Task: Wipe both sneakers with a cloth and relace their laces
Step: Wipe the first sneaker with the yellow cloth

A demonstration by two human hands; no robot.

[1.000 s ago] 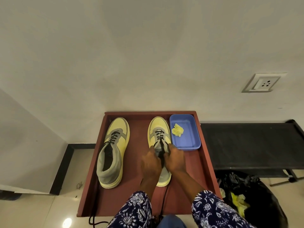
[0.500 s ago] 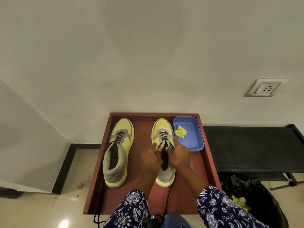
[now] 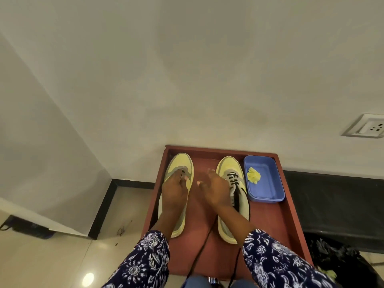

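Two sneakers (image 3: 232, 196), left hand (image 3: 174, 193) over one

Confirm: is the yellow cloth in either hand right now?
No. The yellow cloth lies in the blue tub, apart from the left hand and right hand.

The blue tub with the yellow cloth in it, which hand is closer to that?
Right. The right hand hovers between the two sneakers, with the right sneaker between it and the blue tub. The left hand is farther off, over the left sneaker.
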